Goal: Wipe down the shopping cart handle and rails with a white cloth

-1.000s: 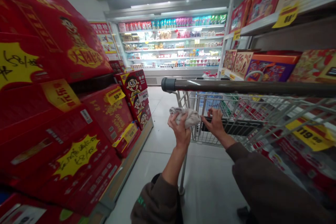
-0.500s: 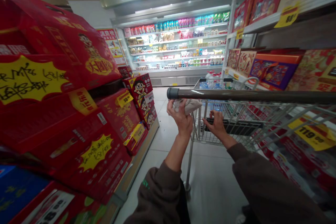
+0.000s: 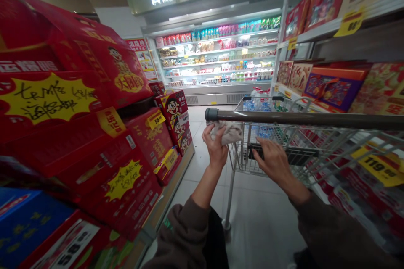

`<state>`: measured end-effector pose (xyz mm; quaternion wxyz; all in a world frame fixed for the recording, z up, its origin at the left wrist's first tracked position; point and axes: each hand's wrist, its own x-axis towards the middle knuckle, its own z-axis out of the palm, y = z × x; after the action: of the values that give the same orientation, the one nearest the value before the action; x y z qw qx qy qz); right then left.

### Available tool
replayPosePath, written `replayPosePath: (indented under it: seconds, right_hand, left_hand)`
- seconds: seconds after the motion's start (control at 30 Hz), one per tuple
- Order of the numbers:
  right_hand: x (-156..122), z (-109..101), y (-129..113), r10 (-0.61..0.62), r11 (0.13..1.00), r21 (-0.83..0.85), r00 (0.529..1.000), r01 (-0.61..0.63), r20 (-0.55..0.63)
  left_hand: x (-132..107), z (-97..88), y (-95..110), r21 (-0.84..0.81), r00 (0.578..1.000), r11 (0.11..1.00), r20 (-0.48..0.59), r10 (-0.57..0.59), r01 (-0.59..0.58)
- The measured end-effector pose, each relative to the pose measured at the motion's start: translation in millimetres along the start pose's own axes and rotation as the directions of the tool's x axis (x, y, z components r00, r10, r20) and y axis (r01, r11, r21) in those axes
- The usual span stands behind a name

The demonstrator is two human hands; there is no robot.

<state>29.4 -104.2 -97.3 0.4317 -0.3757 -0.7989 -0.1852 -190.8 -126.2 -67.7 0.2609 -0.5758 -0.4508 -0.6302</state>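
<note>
My left hand (image 3: 215, 146) is closed around a crumpled grey cloth (image 3: 227, 131), held against the wire frame just under the left end of the shopping cart's brown handle bar (image 3: 303, 119). My right hand (image 3: 273, 160) rests with fingers curled on the black flap (image 3: 299, 155) at the back of the wire cart (image 3: 252, 164). Bottled water (image 3: 259, 96) shows inside the cart's basket.
Stacked red gift boxes (image 3: 94, 134) with yellow price tags line the left of the aisle. Shelves with boxed goods (image 3: 328, 84) run along the right. A lit chiller wall (image 3: 217, 59) under a "DAILY" sign stands at the aisle's end. Grey tiled floor (image 3: 261, 218) lies below.
My left hand has lifted the cloth from beside the cart's back up to just under the handle bar. My right hand has shifted slightly right on the black flap. The view moved forward.
</note>
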Motion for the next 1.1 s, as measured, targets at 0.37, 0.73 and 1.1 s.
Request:
replayPosePath:
  seconds: [0.37,0.73,1.1]
  right_hand:
    - [73.3,-125.0,-36.2,-0.305,0.952,-0.094,0.878,0.291,-0.37]
    - [120.8,-125.6,-29.0,-0.211,0.898,-0.422,0.964,0.125,-0.163]
    - [129.4,-117.1,-20.4,-0.381,0.819,-0.558,0.852,0.131,-0.359]
  left_hand:
    - [89.1,-57.4,58.6,0.041,0.964,0.989,-0.218,0.151,-0.145]
    - [117.0,-97.4,45.1,-0.038,0.968,0.984,-0.19,0.163,-0.173]
    - [200.4,-39.6,12.0,-0.447,0.707,0.878,0.676,0.209,0.168]
